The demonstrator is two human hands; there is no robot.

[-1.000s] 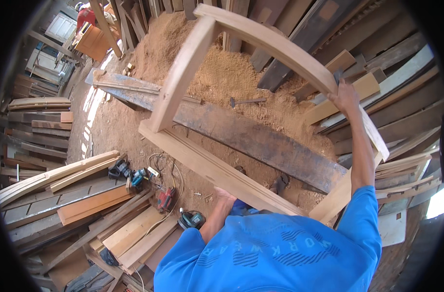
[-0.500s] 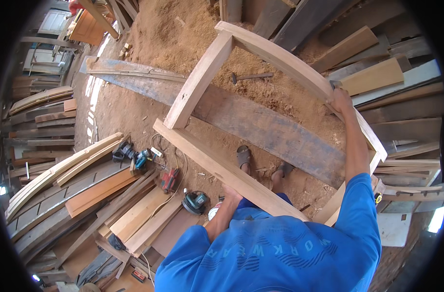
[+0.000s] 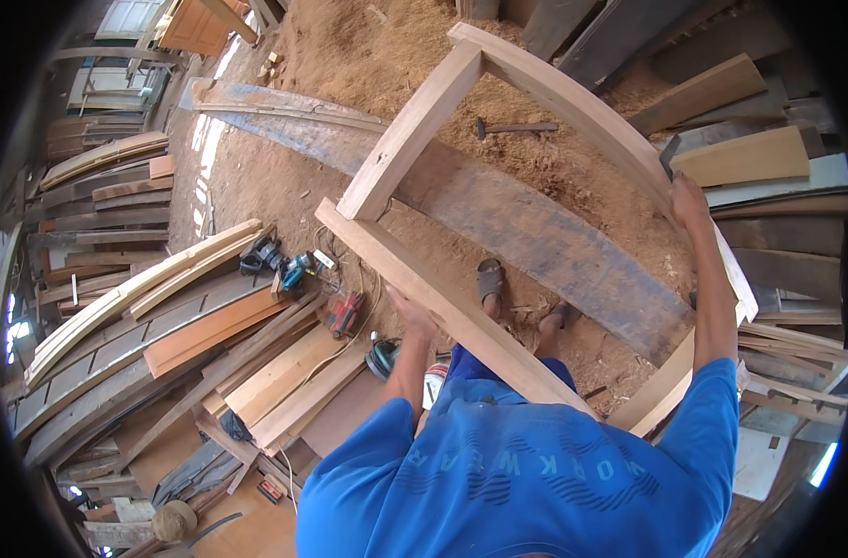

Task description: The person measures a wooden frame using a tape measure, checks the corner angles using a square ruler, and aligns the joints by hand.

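Note:
A pale rectangular wooden frame is in front of me, tilted across a long plank. Its near-left corner shows a gap between two beams. My left hand is on the near beam, thumb along its outer side and the other fingers hidden beneath it. At the far right beam, my right hand is closed around a dark, flat tool whose end sticks out past the fingers. That tool's kind is not clear. The same hand lies against the frame.
Beneath the frame runs a worn plank on sawdust-covered ground. A hammer lies beyond it. To the left are a blue power tool, a red tool and stacked boards. More timber leans at the right.
My left hand has slid up and left along the near beam. The dark tool sticks out further from my right hand. The whole view has shifted, with the scene now lying further right.

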